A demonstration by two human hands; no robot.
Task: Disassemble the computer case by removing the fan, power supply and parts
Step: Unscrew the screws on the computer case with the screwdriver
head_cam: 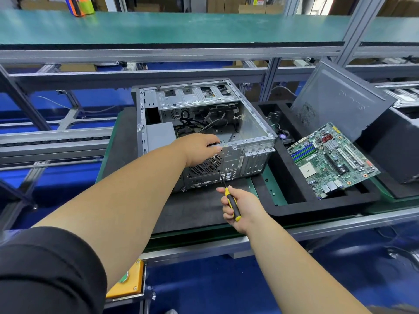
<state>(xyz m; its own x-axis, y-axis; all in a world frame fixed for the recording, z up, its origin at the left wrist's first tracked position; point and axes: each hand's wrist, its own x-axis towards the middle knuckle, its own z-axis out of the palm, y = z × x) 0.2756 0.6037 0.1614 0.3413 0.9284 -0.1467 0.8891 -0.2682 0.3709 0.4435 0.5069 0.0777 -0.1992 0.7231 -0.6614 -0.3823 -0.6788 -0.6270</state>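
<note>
Nearest the camera, a screwdriver point(231, 203) with a yellow and black handle is gripped in the right hand point(240, 209), the fingers curled round the handle and the thumb laid along it; its shaft is angled up toward the rear panel of the computer case point(204, 130), with the tip at or just beside the lower right corner of the round fan grille point(207, 165). Just beyond, the top edge of that rear panel is held by the left hand point(199, 148), whose fingers are hooked over the rim into the case, so the case is steadied. The case lies open side up on a dark mat point(192, 211), with one grey power supply point(159, 135) at its left inside and loose cables behind. The step in hand is judged to be the loosening of the fan screws from outside; whether the fan sits behind the grille cannot be told. The next move calls for the tip to be seated squarely in a screw head and turned while the case is braced. To the right, one motherboard point(332, 160) is propped in a black foam tray point(301, 207), and one side panel point(340, 100) is leaned behind it. One screwdriver, one case and two hands are counted.
</note>
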